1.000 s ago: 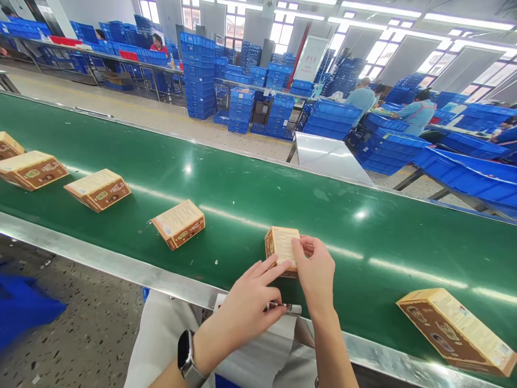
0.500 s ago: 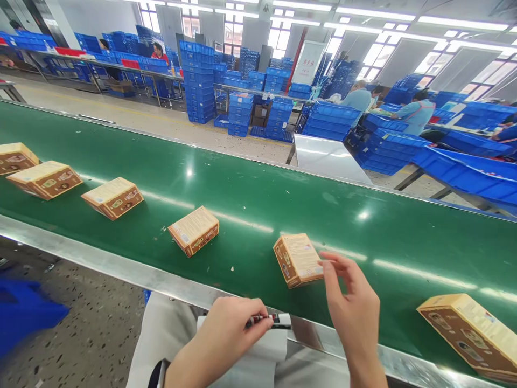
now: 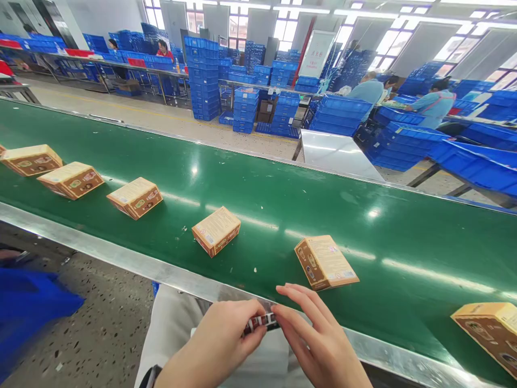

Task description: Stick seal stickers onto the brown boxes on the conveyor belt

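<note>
My left hand [image 3: 220, 339] is closed around a slim dark item with red and white print [image 3: 258, 322], perhaps a marker; its palm hides part of the item. Beside it, my right hand [image 3: 319, 334] has its fingers stretched out, the fingertips at or very near the item's right end; I cannot tell whether they touch. Beyond the right hand, a brown and cream box [image 3: 327, 261] rests on the green conveyor belt [image 3: 258, 183]. To its left lies another such box [image 3: 217, 230], printed on its top.
More matching boxes sit along the belt, such as one farther left [image 3: 135, 198] and one at the right edge [image 3: 488, 328]. A metal rail [image 3: 121, 258] edges the belt near my lap. Stacked blue crates [image 3: 204, 78], a steel table [image 3: 337, 153] and seated people stand beyond.
My right hand has left the nearby box and come down left to the item in my left hand. The boxes now appear farther right, the view having shifted too.
</note>
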